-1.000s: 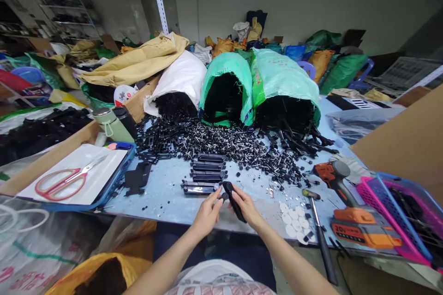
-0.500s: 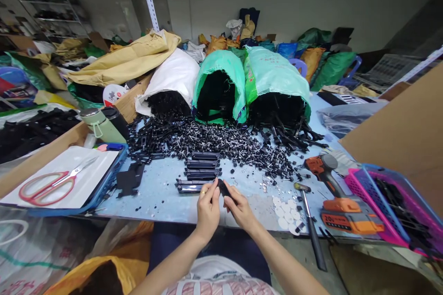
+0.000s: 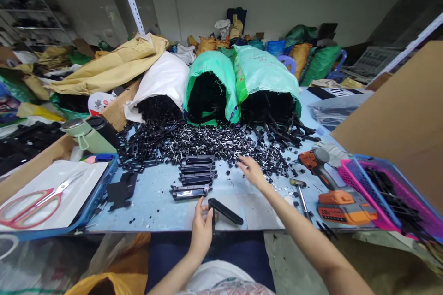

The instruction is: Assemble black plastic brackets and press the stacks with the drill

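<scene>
My left hand is closed on one end of a black hinged plastic part, near the table's front edge. One long arm of the part slants to the right, and another piece points down beside my fingers. My right hand is stretched out over the near edge of the heap of small black pieces with metal pins. Its fingers are apart, and I see nothing in them. Several black bar-shaped parts lie in a stacked row just beyond my left hand.
Three sacks, one white and two green, spill black parts at the back. To the right lie a cordless drill, a hammer and a pink basket. Scissors rest on a tray at left, near a green flask.
My right hand has let go of the black part and moved forward to the heap. The part now shows opened at an angle in my left hand, which is lower. The view has shifted.
</scene>
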Available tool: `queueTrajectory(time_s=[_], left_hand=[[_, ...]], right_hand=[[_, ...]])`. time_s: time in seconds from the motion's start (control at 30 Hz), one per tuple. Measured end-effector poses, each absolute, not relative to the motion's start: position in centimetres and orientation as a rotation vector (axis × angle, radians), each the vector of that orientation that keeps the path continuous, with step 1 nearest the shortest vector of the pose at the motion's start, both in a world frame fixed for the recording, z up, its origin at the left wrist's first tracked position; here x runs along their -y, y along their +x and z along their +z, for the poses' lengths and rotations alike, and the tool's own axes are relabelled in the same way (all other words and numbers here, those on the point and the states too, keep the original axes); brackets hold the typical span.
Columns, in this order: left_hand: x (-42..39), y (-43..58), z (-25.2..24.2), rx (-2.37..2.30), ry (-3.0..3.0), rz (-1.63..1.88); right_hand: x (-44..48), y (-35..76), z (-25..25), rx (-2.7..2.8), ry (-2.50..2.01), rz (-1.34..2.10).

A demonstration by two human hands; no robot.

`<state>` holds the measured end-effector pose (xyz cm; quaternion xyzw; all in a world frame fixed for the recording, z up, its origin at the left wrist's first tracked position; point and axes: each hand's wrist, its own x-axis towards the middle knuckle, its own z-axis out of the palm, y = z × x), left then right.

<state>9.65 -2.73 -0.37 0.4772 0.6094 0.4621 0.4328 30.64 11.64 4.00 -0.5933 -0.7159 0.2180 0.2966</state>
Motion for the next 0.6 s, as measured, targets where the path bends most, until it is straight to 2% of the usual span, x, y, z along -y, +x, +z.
queueTrajectory(time_s=[0.07, 0.17, 0.3, 0.43, 0.5, 0.6], left_hand=[[3.2, 8.7, -0.5, -1.612, 1.399, 1.089], [3.2, 7.9, 0.5, -1.705, 1.911, 0.981], [1.6, 8.7, 1.8, -1.358, 2.472, 0.555], [-0.2, 9.2, 1.7, -1.273, 2.526, 0.243], [-0.8, 8.7, 1.6, -1.336, 2.424, 0.308], [-2.0, 8.2, 2.4, -1.35, 2.1, 0.681]], right_hand=[[-16.2, 33.4, 4.6, 1.752, -1.888, 0.399], [-21.2, 36.2, 5.4, 1.55, -2.064, 0.332], [-24.2, 37.3, 5.7, 1.377, -2.1, 0.431], [-23.8, 38.2, 5.9, 1.266, -2.0, 0.604], [-21.8, 38.8, 5.8, 1.233, -1.923, 0.686], [-16.0, 39.2, 5.2, 1.252, -1.653, 1.016]])
